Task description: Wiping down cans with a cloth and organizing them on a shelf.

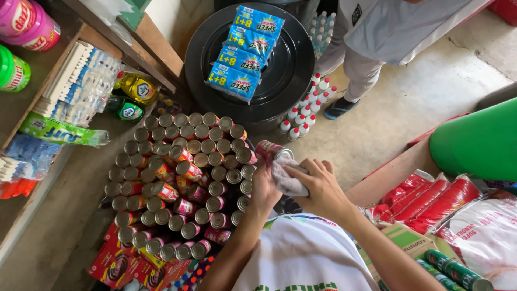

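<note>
Can (273,151), a small red-labelled tin with a silver end, sits tilted in the left hand (265,186), whose fingers are wrapped tight around its body so it stays steady. The right hand (318,186) presses a grey cloth (288,180) against the tin's side, fingers closed down on the cloth, apparently so the rag can rub the metal. Both are held above the floor, just at the right edge of the stack of tins (180,183), which stands in close rows, several layers deep, with a few lying on their sides on top. Red cartons (121,267) lie under the stack's near corner. To the right lean red sacks (431,196). Further off, a black bin lid (280,70) carries blue packets (245,51), with small white bottles (304,110) on the floor beside it. Another person's legs (355,70) stand beyond.
</note>
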